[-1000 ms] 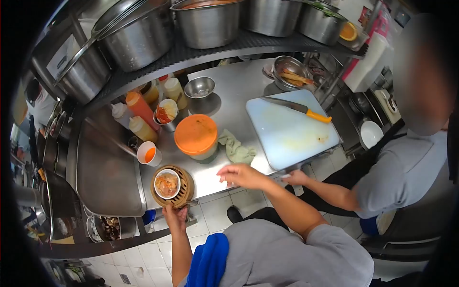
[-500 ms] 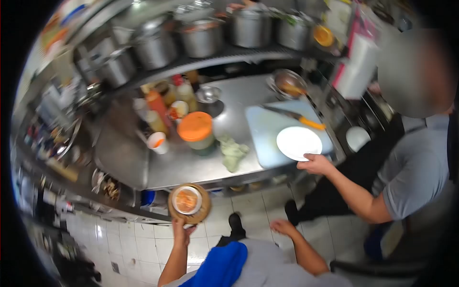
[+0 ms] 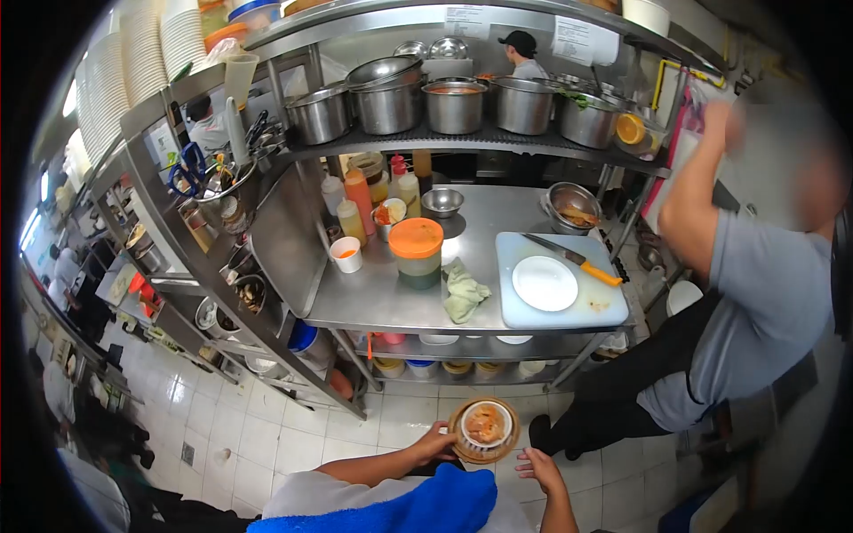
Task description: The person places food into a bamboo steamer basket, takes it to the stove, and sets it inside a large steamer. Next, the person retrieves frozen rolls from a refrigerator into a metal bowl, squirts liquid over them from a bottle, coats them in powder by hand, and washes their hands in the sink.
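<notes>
My left hand (image 3: 434, 442) grips the left edge of a round wooden plate (image 3: 471, 455), low in front of my body. On the plate stands a white ramekin (image 3: 509, 425) filled with orange-coloured food (image 3: 486, 423). Just right of the plate is my right hand (image 3: 540, 469), fingers apart and holding nothing; it seems not to touch the rim. A blue cloth (image 3: 426, 505) lies across my front.
Ahead, a steel table (image 3: 373, 298) carries sauce bottles, an orange-lidded tub (image 3: 417, 251), a green cloth (image 3: 465, 293), and a cutting board (image 3: 515, 315) with a white plate (image 3: 545, 283) and knife (image 3: 577, 260). A co-worker (image 3: 755, 293) stands at right, arm raised.
My left hand has carried the wooden plate and ramekin rightward, close to my right hand. The co-worker's white plate now lies on the cutting board, and their hand has gone up.
</notes>
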`<state>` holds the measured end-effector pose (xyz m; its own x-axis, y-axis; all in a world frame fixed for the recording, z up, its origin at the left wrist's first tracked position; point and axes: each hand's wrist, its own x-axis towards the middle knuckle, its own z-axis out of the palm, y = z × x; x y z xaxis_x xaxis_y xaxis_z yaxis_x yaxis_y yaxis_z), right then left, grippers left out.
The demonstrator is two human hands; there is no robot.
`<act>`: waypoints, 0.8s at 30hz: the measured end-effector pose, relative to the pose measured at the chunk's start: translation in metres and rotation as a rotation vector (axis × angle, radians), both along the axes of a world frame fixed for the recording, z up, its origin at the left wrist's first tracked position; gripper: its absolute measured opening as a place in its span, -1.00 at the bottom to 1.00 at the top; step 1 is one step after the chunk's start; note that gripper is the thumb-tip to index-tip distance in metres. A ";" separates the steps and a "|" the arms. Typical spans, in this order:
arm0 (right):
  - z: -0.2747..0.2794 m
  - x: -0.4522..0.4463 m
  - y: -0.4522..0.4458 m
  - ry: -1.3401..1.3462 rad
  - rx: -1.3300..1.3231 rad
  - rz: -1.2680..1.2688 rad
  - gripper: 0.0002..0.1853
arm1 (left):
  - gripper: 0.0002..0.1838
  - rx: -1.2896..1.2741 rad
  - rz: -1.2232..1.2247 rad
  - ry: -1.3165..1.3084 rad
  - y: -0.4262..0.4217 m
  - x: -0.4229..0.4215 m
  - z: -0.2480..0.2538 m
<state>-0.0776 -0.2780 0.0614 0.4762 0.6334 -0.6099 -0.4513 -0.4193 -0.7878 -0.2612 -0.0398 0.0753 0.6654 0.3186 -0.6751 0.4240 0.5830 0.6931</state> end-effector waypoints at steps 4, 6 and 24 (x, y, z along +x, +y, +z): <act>0.009 0.013 -0.005 0.098 0.006 -0.015 -0.54 | -0.26 0.092 -0.295 -0.018 -0.012 0.039 -0.011; 0.016 0.019 -0.008 0.048 -0.035 0.032 -0.52 | -0.24 0.112 -0.305 -0.037 -0.013 0.053 -0.009; -0.077 -0.031 -0.070 0.221 -0.125 -0.469 -0.55 | -0.27 0.687 -1.008 -0.128 0.033 0.098 -0.080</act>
